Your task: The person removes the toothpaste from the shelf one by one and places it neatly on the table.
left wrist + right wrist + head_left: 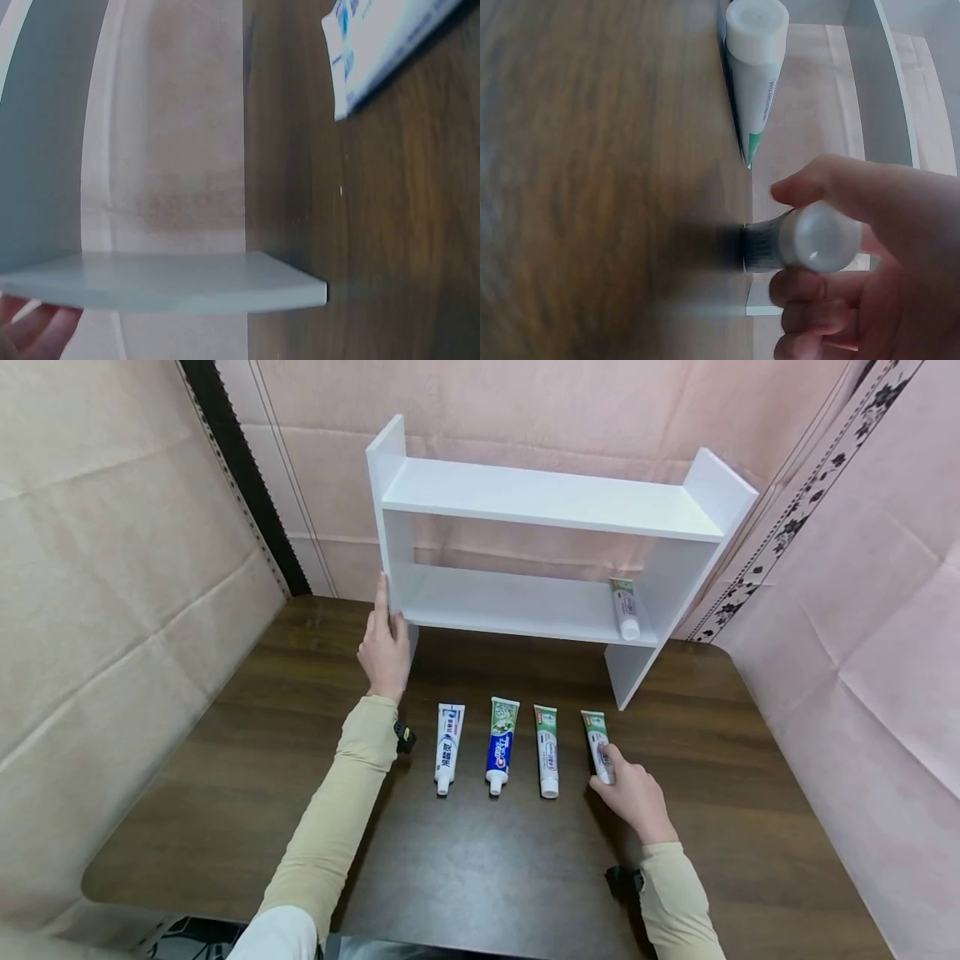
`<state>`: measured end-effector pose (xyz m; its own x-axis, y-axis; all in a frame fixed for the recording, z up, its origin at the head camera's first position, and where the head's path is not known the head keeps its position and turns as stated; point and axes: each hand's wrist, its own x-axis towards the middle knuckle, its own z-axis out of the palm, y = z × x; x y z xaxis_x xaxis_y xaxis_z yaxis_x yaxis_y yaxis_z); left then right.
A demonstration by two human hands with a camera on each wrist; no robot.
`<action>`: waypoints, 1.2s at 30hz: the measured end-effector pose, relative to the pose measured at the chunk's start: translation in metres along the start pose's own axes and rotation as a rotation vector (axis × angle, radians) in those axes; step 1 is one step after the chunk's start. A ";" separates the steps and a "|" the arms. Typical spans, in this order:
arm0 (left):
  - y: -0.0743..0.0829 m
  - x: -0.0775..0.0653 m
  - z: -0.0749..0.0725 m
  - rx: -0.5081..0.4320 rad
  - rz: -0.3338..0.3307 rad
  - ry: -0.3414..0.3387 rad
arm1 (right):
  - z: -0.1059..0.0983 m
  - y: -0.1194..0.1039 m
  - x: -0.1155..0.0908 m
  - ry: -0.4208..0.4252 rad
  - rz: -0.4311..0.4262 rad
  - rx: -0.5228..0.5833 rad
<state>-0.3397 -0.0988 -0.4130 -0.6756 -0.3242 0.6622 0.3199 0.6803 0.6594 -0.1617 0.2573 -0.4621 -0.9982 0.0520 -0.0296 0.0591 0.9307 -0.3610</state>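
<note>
My left hand touches the left side panel of a white two-tier shelf, its index finger straight along the panel. In the left wrist view a few fingertips show beside that panel. My right hand pinches a green-and-white toothpaste tube near its cap end, between thumb and fingers. The right wrist view shows the tube's white cap end tipped up off the table. To its left lie a second green-and-white tube, a blue-and-green tube and a white-and-blue tube.
Another green-and-white tube lies on the lower shelf board, at its right end. The shelf stands at the back of a brown wooden table. Pale pink cloth hangs behind and at both sides.
</note>
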 end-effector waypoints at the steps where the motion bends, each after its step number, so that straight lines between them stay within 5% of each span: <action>1: 0.002 -0.001 0.001 -0.003 -0.018 0.002 | 0.000 0.001 0.000 -0.011 0.000 -0.005; 9: 0.012 -0.007 0.011 -0.068 -0.160 0.003 | 0.004 0.002 -0.001 -0.091 -0.025 0.003; 19: 0.013 -0.008 0.020 -0.368 -0.147 0.026 | 0.005 0.003 0.000 -0.141 -0.023 0.023; 36: 0.010 -0.006 0.021 -0.557 -0.214 -0.019 | -0.015 -0.005 0.013 -0.007 -0.143 -0.017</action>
<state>-0.3464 -0.0759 -0.4181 -0.7738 -0.4004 0.4909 0.4719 0.1525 0.8683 -0.1748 0.2592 -0.4465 -0.9963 -0.0842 0.0142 -0.0839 0.9345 -0.3460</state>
